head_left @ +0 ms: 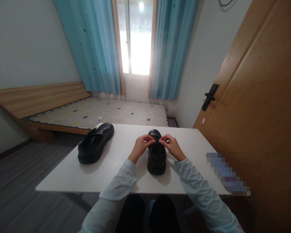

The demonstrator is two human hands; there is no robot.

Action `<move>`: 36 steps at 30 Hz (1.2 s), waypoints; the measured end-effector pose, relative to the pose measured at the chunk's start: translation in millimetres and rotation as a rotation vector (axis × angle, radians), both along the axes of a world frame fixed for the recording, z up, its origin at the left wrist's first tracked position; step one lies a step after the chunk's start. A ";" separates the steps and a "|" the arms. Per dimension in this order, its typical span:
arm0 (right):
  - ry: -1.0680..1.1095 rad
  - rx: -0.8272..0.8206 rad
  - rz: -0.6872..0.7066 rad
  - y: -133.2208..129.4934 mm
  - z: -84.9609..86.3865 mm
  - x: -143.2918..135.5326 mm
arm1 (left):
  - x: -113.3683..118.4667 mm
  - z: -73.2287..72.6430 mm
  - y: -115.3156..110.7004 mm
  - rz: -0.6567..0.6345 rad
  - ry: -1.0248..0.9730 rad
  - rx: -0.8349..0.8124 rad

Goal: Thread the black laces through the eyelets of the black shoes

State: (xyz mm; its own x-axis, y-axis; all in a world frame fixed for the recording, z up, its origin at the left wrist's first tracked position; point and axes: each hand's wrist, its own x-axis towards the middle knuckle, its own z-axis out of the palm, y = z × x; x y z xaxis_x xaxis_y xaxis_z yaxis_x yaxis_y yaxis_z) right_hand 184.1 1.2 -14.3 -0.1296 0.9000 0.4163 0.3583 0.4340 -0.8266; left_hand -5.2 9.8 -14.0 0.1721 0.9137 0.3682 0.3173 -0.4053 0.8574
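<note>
A black lace-up shoe (156, 163) stands upright on the white table (126, 179), its toe pointing away from me. At its laces (156, 138), my left hand (143, 145) pinches from the left side with thumb and fingertips together. From the right, my right hand (171, 145) pinches the laces in the same way, and the fingertips of both hands almost meet over the shoe's tongue. The lace ends are too small to make out clearly. A second black shoe (95, 145) rests at the table's left edge, apart from both hands.
Behind the table is a bed with a patterned mattress (126, 111), a small white remote-like object (100, 119) lying on it. A wooden door (257, 106) with a black handle (210, 96) stands close on the right. Blue curtains (171, 48) flank the window.
</note>
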 end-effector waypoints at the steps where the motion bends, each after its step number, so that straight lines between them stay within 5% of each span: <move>1: 0.006 -0.008 0.007 1.3 -0.6 -0.1 | 0.1 -0.5 0.4 -0.009 -0.006 -0.006; 36: 0.064 0.052 -0.044 -2.1 3.9 -6.9 | 10.2 1.6 -4.1 0.091 0.174 0.201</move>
State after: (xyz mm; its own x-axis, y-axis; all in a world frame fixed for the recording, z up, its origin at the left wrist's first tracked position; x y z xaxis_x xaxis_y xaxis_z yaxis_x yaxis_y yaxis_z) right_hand 177.2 -0.8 -10.4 -0.0619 0.8812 0.4686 0.3256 0.4617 -0.8251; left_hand 5.0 5.6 -12.4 0.1691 0.8398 0.5159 0.4952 -0.5250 0.6922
